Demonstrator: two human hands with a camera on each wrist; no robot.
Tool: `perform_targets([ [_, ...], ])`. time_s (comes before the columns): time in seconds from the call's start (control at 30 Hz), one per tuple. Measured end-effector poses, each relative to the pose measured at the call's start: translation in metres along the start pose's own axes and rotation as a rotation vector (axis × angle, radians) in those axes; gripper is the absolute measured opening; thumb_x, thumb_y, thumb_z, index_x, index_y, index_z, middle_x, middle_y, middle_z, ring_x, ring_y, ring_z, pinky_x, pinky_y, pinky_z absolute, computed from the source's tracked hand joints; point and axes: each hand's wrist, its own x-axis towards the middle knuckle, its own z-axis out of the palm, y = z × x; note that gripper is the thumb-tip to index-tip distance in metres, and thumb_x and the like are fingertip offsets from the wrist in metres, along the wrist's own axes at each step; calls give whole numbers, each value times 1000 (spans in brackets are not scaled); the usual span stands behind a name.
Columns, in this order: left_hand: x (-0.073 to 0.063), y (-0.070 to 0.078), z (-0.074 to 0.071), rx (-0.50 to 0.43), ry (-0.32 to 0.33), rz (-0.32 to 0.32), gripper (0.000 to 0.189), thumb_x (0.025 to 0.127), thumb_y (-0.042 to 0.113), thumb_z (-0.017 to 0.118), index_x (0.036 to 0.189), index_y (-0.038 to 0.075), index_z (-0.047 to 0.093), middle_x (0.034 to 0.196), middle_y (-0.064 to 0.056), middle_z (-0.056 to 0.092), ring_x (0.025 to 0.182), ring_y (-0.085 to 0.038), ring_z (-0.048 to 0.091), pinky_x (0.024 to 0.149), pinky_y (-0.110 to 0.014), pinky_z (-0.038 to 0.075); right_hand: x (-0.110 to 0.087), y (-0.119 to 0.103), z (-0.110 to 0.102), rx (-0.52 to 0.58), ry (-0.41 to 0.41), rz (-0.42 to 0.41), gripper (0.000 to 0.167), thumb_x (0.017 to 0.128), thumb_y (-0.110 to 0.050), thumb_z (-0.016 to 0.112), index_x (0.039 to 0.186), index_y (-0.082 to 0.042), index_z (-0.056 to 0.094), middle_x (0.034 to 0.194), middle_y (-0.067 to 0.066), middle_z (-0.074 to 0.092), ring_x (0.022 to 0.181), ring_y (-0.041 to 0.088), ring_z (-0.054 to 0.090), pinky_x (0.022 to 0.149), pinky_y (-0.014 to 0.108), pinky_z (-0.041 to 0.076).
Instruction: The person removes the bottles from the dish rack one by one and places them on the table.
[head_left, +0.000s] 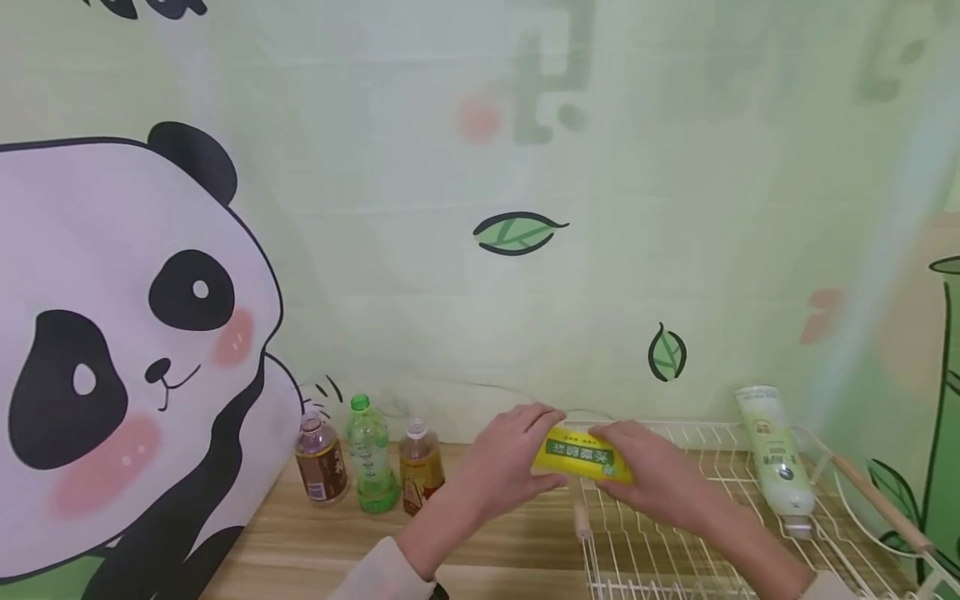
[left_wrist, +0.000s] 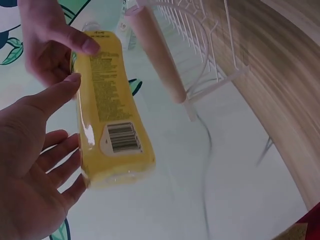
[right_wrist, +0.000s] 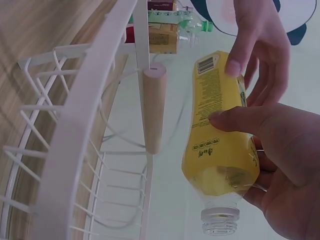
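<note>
A plastic drink bottle (head_left: 577,455) with a yellow label and a clear threaded neck lies sideways in the air, above the left end of a white wire basket (right_wrist: 65,165). My left hand (head_left: 506,458) holds it near its base, with the thumb against one side and the fingers behind. Nearer the neck, my right hand (right_wrist: 295,160) grips it, thumb across the label. No cap shows on the neck in the right wrist view. The barcode side faces the wrist cameras.
Left of the hands stand a brown-labelled bottle (head_left: 322,467), a green-tinted bottle (head_left: 371,467) and an amber-labelled bottle (head_left: 420,467) on the wooden table (head_left: 300,550). A pale green-and-white bottle (head_left: 780,467) lies in the basket's right part. Wooden handles (right_wrist: 155,110) stick up from the basket.
</note>
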Motion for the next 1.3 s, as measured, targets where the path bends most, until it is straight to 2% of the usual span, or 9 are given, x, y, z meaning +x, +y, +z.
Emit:
perform_targets([
  [0.17,2,6,7,17,-31,1,81,88,48,86,152,11,53,147,-1,60,135,-19,56,116,-38,47,1,-6,2,-33,-18,-4,64,82,-20,92,138,-5,65,132,13,69,114,29,67,91,46,62],
  [0.3,2,7,12,23,-26,4,79,87,46,88,150,10,55,143,-1,62,130,-18,59,113,-37,49,1,-9,3,-36,-20,-45,63,82,-19,92,138,-4,65,132,13,68,116,30,66,93,48,61],
  [0.57,0,6,16,53,-5,14,68,86,42,90,138,9,62,126,-1,65,108,-16,61,97,-27,55,4,-13,6,-75,0,-105,64,81,-16,92,137,-3,64,131,12,68,112,26,67,90,43,63],
  [0.7,-2,4,17,31,-19,6,64,86,39,91,136,9,64,123,0,64,106,-15,60,93,-22,55,5,-16,5,-81,-9,-123,68,82,-17,92,141,-1,61,134,14,66,114,27,66,91,43,62],
  [0.77,-4,2,17,0,-31,-5,63,86,36,90,137,9,64,123,0,63,106,-14,59,94,-20,55,5,-16,4,-87,-9,-125,73,83,-20,93,143,1,59,139,15,63,120,30,64,96,45,61],
  [0.93,-9,-8,18,-96,-72,-77,59,90,30,87,140,11,62,123,1,56,107,-14,54,92,-19,55,4,-15,-7,-115,80,-166,88,78,-28,97,147,5,54,148,21,56,133,40,57,108,54,53],
  [1.03,-16,-18,19,-163,-67,-138,60,92,27,86,144,12,59,123,0,52,108,-16,52,91,-22,56,2,-10,-17,-113,149,-179,98,76,-29,98,152,6,48,154,23,50,137,44,52,111,59,50],
  [1.13,-24,-28,21,-226,-35,-193,63,92,26,86,147,13,57,122,0,50,110,-16,52,91,-25,57,-3,-2,-31,-81,160,-138,104,79,-32,96,158,4,40,160,22,43,142,45,47,112,62,47],
  [1.3,-35,-43,33,-335,32,-276,62,94,27,84,147,12,56,117,1,51,104,-12,57,87,-28,59,-18,18,-52,-20,139,-37,103,86,-39,90,162,1,34,162,23,40,144,48,42,109,68,45],
])
